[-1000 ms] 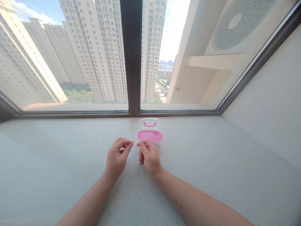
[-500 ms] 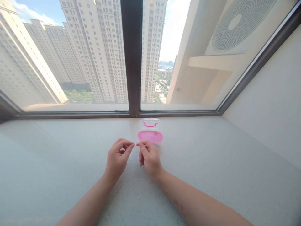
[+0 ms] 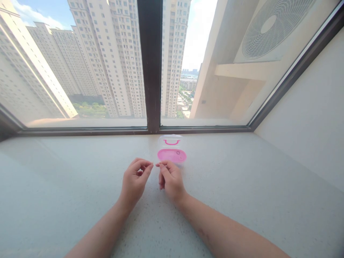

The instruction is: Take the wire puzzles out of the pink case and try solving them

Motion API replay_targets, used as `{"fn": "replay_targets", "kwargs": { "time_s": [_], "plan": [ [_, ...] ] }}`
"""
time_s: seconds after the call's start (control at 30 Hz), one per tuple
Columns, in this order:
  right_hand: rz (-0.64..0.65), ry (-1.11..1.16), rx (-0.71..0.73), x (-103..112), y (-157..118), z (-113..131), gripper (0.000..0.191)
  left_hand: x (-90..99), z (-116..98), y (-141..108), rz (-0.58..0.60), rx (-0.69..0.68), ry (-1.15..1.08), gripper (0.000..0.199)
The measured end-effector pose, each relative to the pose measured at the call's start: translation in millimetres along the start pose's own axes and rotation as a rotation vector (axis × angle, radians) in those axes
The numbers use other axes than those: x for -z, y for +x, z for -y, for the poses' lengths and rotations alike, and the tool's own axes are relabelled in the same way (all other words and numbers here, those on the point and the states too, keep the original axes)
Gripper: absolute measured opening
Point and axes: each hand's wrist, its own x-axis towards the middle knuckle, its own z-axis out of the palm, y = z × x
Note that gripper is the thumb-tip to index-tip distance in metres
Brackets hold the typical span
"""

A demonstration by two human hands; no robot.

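My left hand (image 3: 135, 179) is closed in a pinch, thumb and forefinger tips together; whatever lies between them is too small to name. Just to its right, a small gap away, my right hand (image 3: 170, 179) pinches in the same way, its other fingers curled under, and I cannot make out what it holds. Right behind the right hand sits a pink oval tray or box (image 3: 169, 154) with a small dark ring (image 3: 178, 153) in it. A clear lid (image 3: 161, 143) with a pink handle (image 3: 172, 143) stands up at its back.
Both forearms rest over a pale speckled sill (image 3: 80, 186). Behind the box runs a dark window frame (image 3: 153, 89) with glass panes on either side. A white wall (image 3: 309, 125) bounds the right. Tall buildings and an outdoor fan unit (image 3: 268, 25) show outside the glass.
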Motion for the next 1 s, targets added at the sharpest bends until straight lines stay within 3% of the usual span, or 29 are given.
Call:
{"fn": "replay_targets", "kwargs": {
  "time_s": [1.0],
  "plan": [
    [0.019, 0.003, -0.004, -3.0, 0.0, 1.4, 0.021, 2.2, 3.4, 1.0, 0.041, 0.04, -0.056, 0.014]
  ]
}}
